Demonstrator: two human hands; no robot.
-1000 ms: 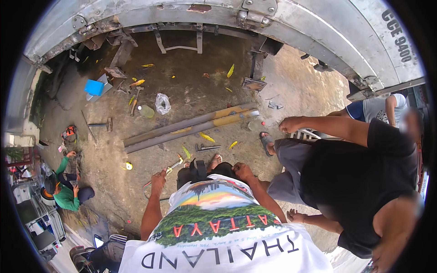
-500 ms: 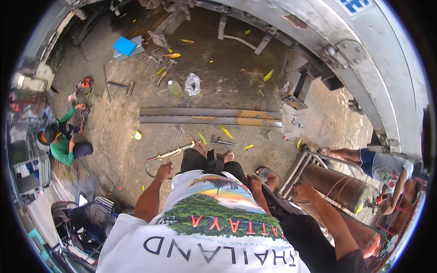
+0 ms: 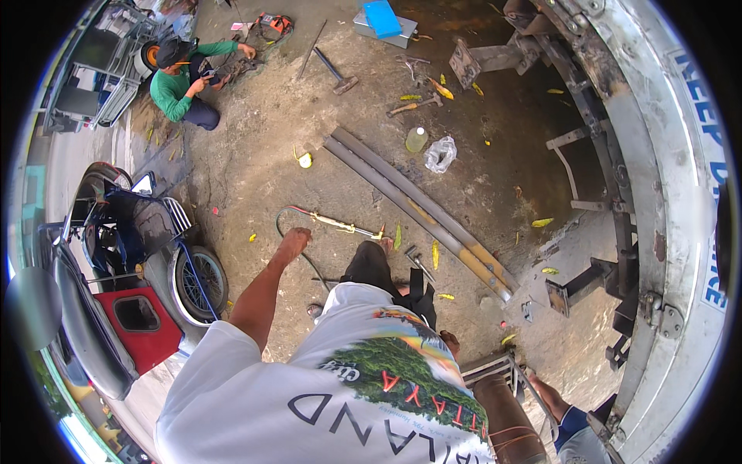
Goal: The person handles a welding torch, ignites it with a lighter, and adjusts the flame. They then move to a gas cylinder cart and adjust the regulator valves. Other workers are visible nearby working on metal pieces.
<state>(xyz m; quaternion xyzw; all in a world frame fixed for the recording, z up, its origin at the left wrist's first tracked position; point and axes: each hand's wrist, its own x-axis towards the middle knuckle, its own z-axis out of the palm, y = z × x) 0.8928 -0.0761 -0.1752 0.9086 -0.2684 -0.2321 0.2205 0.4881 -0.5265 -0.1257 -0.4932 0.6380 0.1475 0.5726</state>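
Note:
My left hand (image 3: 294, 243) hangs at my left side, its fingers loosely bent with nothing visible in them. Close to it, a brass-coloured cutting torch (image 3: 338, 225) lies on the ground with its tip by my foot, and its thin hose (image 3: 279, 220) runs past the hand. Only a small part of my right hand (image 3: 450, 342) shows beyond my white shirt; its fingers are hidden. Ahead lie two long steel bars (image 3: 410, 193), side by side and partly rusty. Metal tools (image 3: 417, 261) rest between the bars and my feet.
A co-worker in green (image 3: 174, 93) crouches at the far left near an orange machine (image 3: 273, 25). Hammers (image 3: 340, 80), a bottle (image 3: 416, 139) and a blue-topped box (image 3: 381, 19) lie ahead. A motorcycle with sidecar (image 3: 139, 317) stands left, a truck body (image 3: 657, 193) right, gas cylinders (image 3: 502, 410) lower right.
My view has turned to the right, so the bars now lie diagonally and the motorcycle shows more fully. The dark-sleeved person's arm beside me has left the view. The torch stays on the ground.

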